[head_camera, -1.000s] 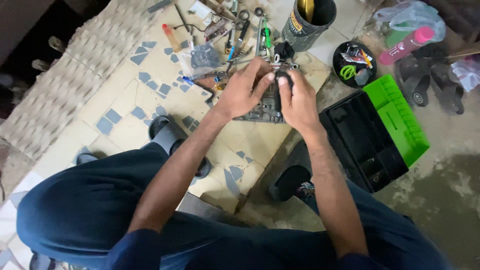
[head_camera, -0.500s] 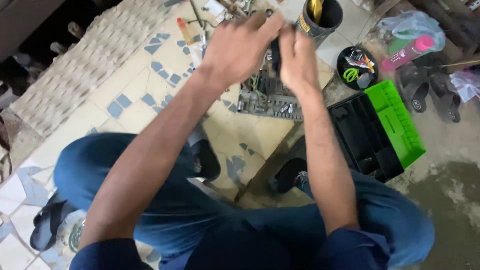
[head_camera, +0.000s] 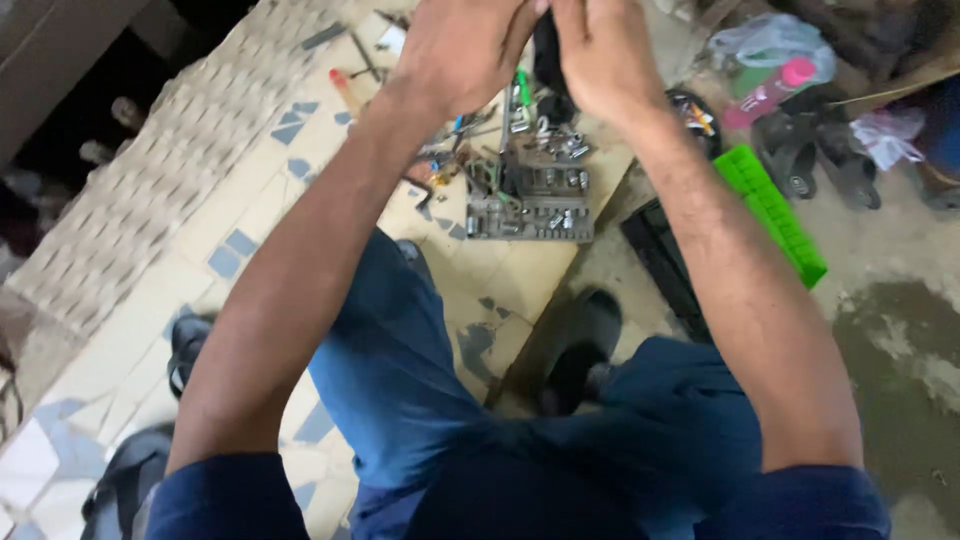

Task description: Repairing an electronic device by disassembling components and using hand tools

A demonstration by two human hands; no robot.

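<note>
Hands raised above socket tray [head_camera: 530,205]
Left hand [head_camera: 462,48] and right hand [head_camera: 600,50] together clamp a dark part [head_camera: 548,55] (type indistinct).

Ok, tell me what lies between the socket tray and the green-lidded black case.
Head view: only bare floor, the pale tile edge meeting grey concrete, lies between the socket tray and the black case with its green lid.
</note>
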